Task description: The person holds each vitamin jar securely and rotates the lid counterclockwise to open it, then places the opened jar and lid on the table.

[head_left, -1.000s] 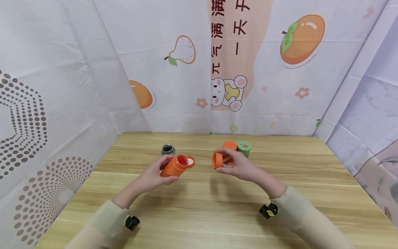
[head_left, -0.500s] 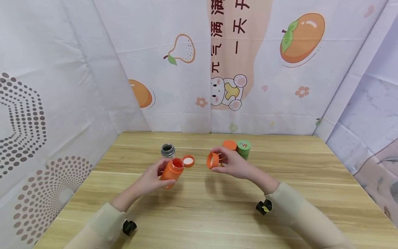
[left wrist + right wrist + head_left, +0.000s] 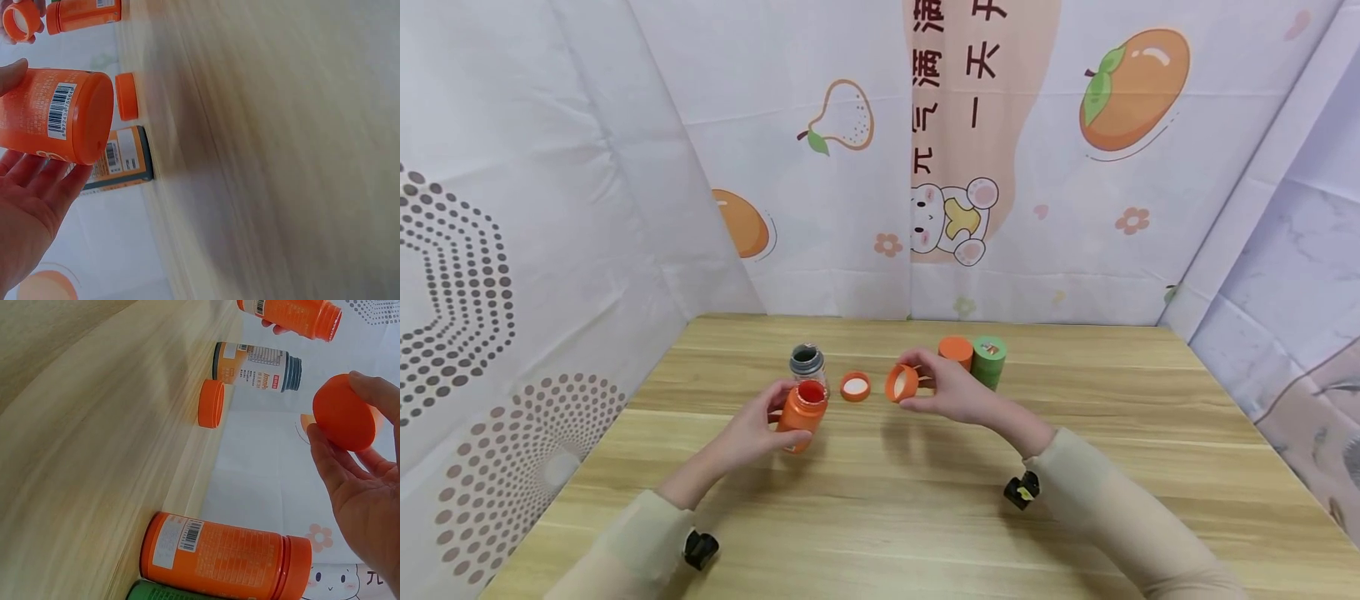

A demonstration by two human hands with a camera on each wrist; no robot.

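Note:
My left hand (image 3: 752, 427) grips an orange bottle (image 3: 800, 423), uncapped and tilted, its red inside showing at the mouth. In the left wrist view, air separates the bottle's base from the table. To the right, my right hand (image 3: 951, 390) pinches an orange screw lid (image 3: 340, 415) between thumb and fingers, above the table, its hollow side turned left. Between the hands a second orange lid (image 3: 855, 387) lies on the wood with its white liner facing up. A grey-necked bottle (image 3: 807, 358), also uncapped, stands just behind the held bottle, which partly covers it.
Behind my right hand stand an orange bottle (image 3: 215, 553) with its lid on and a green container (image 3: 989, 362), side by side. The wooden table (image 3: 880, 517) ends at a printed curtain (image 3: 850, 208) at the back; more curtains hang at both sides.
The left hand has drawn the orange bottle left, away from the lid on the table, and made it more upright. My right hand has shifted left with its lid.

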